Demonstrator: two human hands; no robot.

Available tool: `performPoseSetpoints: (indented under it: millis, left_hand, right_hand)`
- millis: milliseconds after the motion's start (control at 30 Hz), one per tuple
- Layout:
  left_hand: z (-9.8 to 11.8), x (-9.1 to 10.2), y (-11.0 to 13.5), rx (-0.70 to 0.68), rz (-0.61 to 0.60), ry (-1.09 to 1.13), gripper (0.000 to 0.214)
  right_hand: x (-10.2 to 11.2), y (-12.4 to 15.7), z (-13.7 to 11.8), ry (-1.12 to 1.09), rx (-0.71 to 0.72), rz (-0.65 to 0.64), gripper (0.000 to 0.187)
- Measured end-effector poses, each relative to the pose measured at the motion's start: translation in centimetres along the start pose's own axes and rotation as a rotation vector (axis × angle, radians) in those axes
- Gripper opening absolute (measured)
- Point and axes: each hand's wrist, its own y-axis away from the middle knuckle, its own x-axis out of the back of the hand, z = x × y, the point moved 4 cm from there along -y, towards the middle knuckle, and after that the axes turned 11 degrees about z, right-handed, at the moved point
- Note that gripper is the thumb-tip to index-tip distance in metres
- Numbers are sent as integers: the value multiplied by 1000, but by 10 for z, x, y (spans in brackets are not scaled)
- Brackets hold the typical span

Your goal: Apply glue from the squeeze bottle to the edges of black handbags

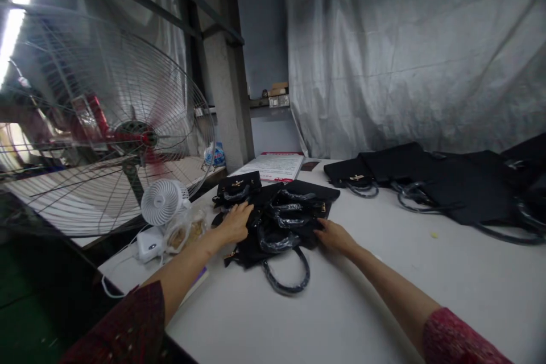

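Observation:
A pile of black handbags (294, 227) lies on the white table in front of me. Their curved handles, such as the nearest handle (286, 289), are wrapped in clear plastic. My left hand (235, 224) rests on the left side of the pile, its fingers stretched over the black material. At the right edge of the pile, my right hand (336, 237) has its fingers closed on a handbag's edge; the fingertips are partly hidden. A smaller black bag with a gold clasp (238, 183) sits at the back left of the pile.
More black bags (460, 182) lie along the table's right side. At left stand a large caged fan (136, 133), a small white fan (164, 202) and a plastic bag (187, 231). A printed sheet stack (273, 166) lies behind, near a concrete pillar (228, 85).

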Motion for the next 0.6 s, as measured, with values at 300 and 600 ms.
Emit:
performPoseSetpoints:
  millis: [300,600]
  left_hand:
    - [116,-11,117,-498,-30,261,68]
    - [119,-102,136,-530,107,217,48]
  right_hand:
    - [35,-51,-47,110,233,203,29]
    - [-17,-80,-64,157,305,33,35]
